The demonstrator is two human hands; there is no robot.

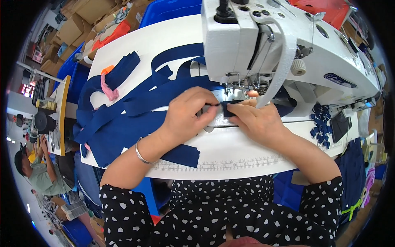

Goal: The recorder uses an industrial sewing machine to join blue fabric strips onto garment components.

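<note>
My right hand (pixel 256 120) is closed on a small navy fabric piece (pixel 226 110), its fingers pressing it at the needle area of a white sewing machine (pixel 240 49). Just left of it, my left hand (pixel 187 112) pinches thumb and forefinger together. A bit of something dark shows at those fingers, too small to make out. Long navy fabric strips (pixel 160 96) lie loosely over the machine table to the left, some running behind my left hand toward the machine. The machine's lamp lights the presser foot area, and my right fingers partly hide it.
Small navy pieces (pixel 321 123) lie in a heap on the right of the white table (pixel 230 166), beside a dark flat object (pixel 340 126). A pink scrap (pixel 109 88) rests on the strips. Blue bins (pixel 168 10) and cardboard boxes stand behind; another person (pixel 43 173) sits far left.
</note>
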